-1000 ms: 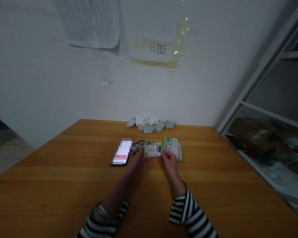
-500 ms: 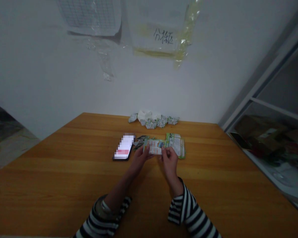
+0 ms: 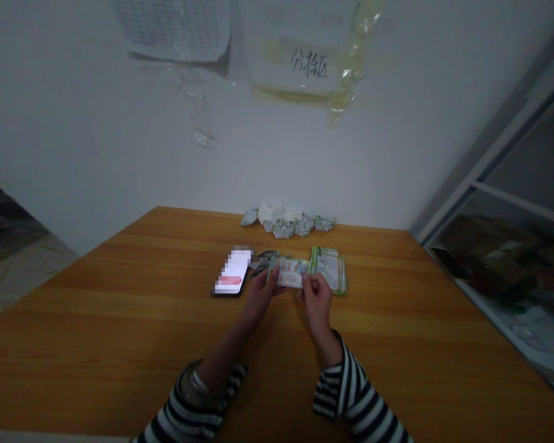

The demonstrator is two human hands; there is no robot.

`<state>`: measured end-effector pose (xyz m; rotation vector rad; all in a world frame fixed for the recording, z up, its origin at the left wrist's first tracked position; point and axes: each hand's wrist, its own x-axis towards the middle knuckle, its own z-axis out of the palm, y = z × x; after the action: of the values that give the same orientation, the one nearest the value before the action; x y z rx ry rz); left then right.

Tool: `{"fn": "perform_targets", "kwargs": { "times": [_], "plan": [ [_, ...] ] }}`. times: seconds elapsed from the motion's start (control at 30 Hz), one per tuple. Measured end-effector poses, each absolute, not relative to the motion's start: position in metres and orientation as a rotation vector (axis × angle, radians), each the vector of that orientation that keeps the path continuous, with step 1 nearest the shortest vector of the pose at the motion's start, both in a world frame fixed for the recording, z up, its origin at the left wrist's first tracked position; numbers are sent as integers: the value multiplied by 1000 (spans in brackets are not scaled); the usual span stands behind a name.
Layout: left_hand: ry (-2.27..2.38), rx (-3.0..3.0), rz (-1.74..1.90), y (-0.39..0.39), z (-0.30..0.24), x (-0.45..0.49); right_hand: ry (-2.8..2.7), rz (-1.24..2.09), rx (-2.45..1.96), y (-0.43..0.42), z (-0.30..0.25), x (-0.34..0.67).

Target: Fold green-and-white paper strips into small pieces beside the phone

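Between my two hands I hold a small flat printed packet, white with coloured print, just above the table. My left hand is closed on its left end, the thumb on top. My right hand pinches its right end between thumb and fingertips. Right behind that hand lies a stack of green-and-white packets. Partly hidden behind the held packet are some dark and green wrapper pieces. To the left rests a phone with a lit, blurred screen.
Several crumpled printed wrappers lie in a row along the back of the wooden table, near the wall. Taped papers hang on the wall. On the right stands a shelf with boxes and bags.
The view has shifted slightly. Both hands keep their hold on the packet, which stays in nearly the same place with a small change in its tilt.
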<state>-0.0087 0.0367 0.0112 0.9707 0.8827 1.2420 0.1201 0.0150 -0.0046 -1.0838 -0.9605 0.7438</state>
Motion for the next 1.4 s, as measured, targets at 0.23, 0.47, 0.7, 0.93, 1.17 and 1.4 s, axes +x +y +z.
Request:
{"fn": "perform_targets", "kwargs": {
  "times": [0.23, 0.47, 0.7, 0.93, 1.17, 1.4],
  "plan": [
    [914, 978, 1243, 35, 14, -9, -962, 751, -1081, 16, -7, 121],
    [936, 996, 1243, 37, 13, -10, -1020, 715, -1118, 16, -10, 121],
    [871, 1374, 947, 40, 11, -21, -1484, 485, -1156, 16, 9, 155],
    [845, 1385, 765, 40, 8, -26, -1697, 535, -1237, 16, 5, 162],
    [1069, 1081, 1047, 48, 2, -25, -1584, 434, -1333, 17, -2, 146],
    [958, 1110, 988, 44, 0, -21, -1456, 442, -1355, 18, -8, 145]
  ]
}}
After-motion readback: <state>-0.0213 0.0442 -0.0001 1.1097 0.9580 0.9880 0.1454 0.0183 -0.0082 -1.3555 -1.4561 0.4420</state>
